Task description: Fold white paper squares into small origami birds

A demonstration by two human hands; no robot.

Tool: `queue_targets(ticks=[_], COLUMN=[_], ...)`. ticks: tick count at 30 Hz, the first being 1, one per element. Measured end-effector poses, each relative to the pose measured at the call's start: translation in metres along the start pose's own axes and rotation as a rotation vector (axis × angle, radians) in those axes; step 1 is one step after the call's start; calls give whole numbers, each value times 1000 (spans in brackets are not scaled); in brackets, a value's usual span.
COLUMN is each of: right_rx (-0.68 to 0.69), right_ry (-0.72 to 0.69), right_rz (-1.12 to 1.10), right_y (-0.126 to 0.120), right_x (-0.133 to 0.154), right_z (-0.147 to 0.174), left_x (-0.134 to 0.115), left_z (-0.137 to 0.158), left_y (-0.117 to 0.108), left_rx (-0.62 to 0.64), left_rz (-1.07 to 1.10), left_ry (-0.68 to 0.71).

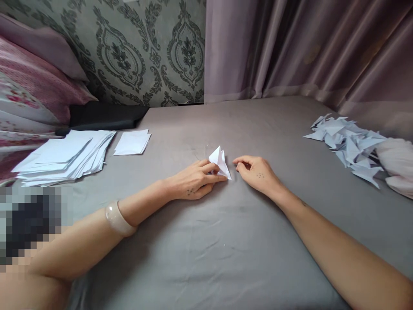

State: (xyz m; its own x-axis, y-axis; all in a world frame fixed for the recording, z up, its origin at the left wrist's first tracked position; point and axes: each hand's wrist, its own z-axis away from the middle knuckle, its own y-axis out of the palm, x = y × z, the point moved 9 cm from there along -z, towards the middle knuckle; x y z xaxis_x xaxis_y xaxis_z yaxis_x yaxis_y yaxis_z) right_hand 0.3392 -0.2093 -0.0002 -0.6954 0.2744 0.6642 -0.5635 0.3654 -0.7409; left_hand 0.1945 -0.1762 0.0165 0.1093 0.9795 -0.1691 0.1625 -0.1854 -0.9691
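Left hand (pixel 196 178): I see its fingers and thumb closed on a small folded paper (pixel 220 160), keeping it against the grey sheet (pixel 206 267). The paper stands partly open, one pointed flap rising away from me. Right hand (pixel 257 173): fingers curled, thumb brought close to the index tip, just right of the paper and apart from it. I see nothing between those tips; whether they touch, I cannot tell.

Step in hand, my reading: a fold midway, with the layers not yet pressed flat. The next move seems to call for the left hand to steady the base while the right takes the free flap and runs the crease; pulling too hard could skew the point.

Further out, on my left: a few paper squares (pixel 131 143), then a larger paper stack (pixel 64 157), with a black folded item (pixel 108 116) behind. Far right: a heap of pointed folded papers (pixel 346 140) against a pale cloth (pixel 396 161). Beyond the sheet, a mauve curtain (pixel 238 51) hangs.
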Motion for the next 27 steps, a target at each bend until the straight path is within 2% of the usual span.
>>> queue_targets(ticks=[4,12,17,21,23,26,27], right_rx=[-28,33,48,93,110,153,127], right_ry=[-1,-140,-157,-136,-131,-190,-205], right_rz=[-28,-56,36,-59,-84,-86,-89], right_y=[3,9,17,21,19,16,11], right_x=[-2,24,23,21,23,34,36], right_z=[-1,7,7,1,-1,1,2], left_x=[-4,-1,11,12,15,11,9], left_z=[-4,6,4,3,8,13,15], left_y=[3,-3,-4,-14,-22,-24,-26], left_rx=[11,-192,-231,-290,-329,-295,-292], left_rz=[-68,-53,-132,-222,-246,-228,-202], left_ry=[8,-84,-191,-159,-192,-188,-189])
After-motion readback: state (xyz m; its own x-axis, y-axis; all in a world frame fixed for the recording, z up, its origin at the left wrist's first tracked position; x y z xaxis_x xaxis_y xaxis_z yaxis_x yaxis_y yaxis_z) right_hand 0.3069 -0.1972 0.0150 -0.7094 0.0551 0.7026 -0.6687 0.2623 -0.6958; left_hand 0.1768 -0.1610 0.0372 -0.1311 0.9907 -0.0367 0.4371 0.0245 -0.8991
